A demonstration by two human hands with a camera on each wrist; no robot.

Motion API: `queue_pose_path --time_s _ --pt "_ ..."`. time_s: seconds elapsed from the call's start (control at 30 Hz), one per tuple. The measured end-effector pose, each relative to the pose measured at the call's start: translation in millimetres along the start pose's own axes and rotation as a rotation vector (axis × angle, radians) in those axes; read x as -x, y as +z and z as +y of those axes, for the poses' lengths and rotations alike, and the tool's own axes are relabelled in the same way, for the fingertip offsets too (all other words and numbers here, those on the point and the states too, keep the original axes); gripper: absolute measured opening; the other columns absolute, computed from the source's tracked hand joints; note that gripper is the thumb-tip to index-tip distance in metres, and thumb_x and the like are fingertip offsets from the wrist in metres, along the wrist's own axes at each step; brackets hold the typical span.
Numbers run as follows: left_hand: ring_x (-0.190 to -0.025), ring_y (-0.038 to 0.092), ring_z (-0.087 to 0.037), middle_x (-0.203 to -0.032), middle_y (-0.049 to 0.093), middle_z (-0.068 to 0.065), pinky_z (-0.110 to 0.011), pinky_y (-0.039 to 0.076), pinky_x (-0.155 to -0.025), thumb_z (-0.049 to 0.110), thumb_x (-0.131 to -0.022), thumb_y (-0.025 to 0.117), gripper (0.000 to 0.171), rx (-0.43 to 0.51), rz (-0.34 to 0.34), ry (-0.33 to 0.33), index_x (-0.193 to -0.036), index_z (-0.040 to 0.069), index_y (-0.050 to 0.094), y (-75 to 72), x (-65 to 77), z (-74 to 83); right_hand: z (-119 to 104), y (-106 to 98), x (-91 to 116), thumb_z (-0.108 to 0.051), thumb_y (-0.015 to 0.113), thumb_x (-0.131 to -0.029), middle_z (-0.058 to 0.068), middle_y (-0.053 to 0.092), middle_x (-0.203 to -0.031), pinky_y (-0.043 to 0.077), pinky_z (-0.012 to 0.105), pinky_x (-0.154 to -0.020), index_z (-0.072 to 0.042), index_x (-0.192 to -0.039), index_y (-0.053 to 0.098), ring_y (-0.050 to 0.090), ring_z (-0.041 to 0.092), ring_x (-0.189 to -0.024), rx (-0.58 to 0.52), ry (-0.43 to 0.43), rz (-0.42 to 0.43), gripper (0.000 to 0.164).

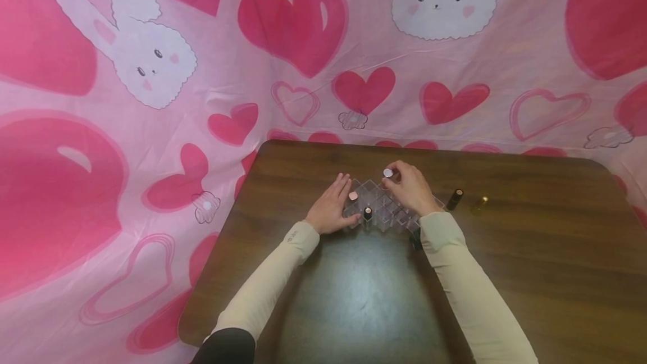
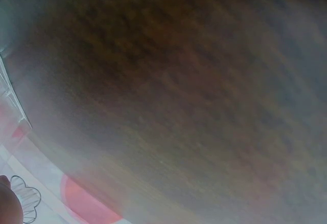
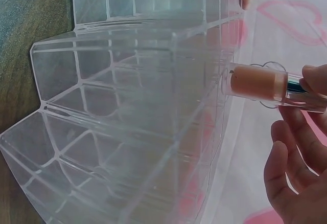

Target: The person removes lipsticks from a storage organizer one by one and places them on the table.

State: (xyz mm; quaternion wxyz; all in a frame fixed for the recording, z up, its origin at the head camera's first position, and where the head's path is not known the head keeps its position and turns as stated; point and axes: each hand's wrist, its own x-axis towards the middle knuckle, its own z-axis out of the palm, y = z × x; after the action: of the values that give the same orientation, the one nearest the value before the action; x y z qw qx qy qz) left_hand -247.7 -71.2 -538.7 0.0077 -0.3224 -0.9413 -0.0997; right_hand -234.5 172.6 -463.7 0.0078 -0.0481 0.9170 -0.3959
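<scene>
Nearest are two pale sleeves (image 1: 475, 291) reaching over the dark wooden table (image 1: 364, 296), with a black band (image 1: 227, 347) round the left one close to the frame's lower edge. By the right cuff, at the near right corner of the rack, sits a dark object (image 1: 415, 239), partly covered and too small to make out.

The left hand (image 1: 331, 206) lies along the left end of the clear rack (image 1: 384, 206), its fingers straight and gripping nothing, its thumb reaching along the near side. The rack is stepped and divided into small slots. A black lipstick (image 1: 367, 215) stands in a slot at the near left, and a pink lipstick (image 1: 353, 196) is farther back, next to the left hand.

To the right of the rack, on the table, are a black tube (image 1: 455, 199) and, farther right, a gold tube (image 1: 482, 203).

At the rack's far side, the right hand (image 1: 408, 189) pinches a clear tube with peach contents (image 3: 258, 82) between thumb and fingers. The tube is held just by the rack's top; whether they touch is hard to tell.

Behind the table hangs a pink cloth (image 1: 313, 100) printed with hearts and white rabbits.
</scene>
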Motion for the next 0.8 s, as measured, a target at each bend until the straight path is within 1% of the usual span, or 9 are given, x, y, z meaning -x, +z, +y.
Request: queue_pose_path --time_s 0.27,0.53,0.8 --pt "-0.152 0.004 -0.021 -0.164 0.012 -0.008 -0.033 0.017 -0.123 0.068 -0.086 0.045 0.097 0.005 0.005 0.007 -0.154 0.004 0.017 0.0 0.3 -0.5 2.3 -0.2 1.1 -0.025 0.064 -0.093 0.014 0.061 -0.112 0.052 0.048 -0.088 -0.007 -0.123 0.054 0.056 0.03 -0.099 0.006 -0.002 0.0 0.036" --pt "-0.152 0.004 -0.023 -0.163 0.012 -0.01 -0.033 0.016 -0.123 0.066 -0.086 0.047 0.097 -0.02 -0.008 0.007 -0.153 0.002 0.018 -0.2 -0.5 -0.4 4.0 -0.8 0.5 -0.023 0.065 -0.092 0.015 0.062 -0.109 0.05 0.048 -0.088 -0.005 -0.122 0.055 0.057 0.03 -0.098 0.035 -0.047 0.043 0.036" --pt "-0.152 0.004 -0.022 -0.163 0.013 -0.009 -0.033 0.016 -0.123 0.066 -0.086 0.047 0.097 -0.018 -0.006 0.005 -0.153 0.002 0.019 0.0 -0.4 -0.5 5.1 -2.5 0.5 -0.022 0.065 -0.091 0.015 0.062 -0.109 0.049 0.049 -0.088 -0.005 -0.121 0.056 0.056 0.03 -0.097 0.042 -0.046 0.059 0.035"
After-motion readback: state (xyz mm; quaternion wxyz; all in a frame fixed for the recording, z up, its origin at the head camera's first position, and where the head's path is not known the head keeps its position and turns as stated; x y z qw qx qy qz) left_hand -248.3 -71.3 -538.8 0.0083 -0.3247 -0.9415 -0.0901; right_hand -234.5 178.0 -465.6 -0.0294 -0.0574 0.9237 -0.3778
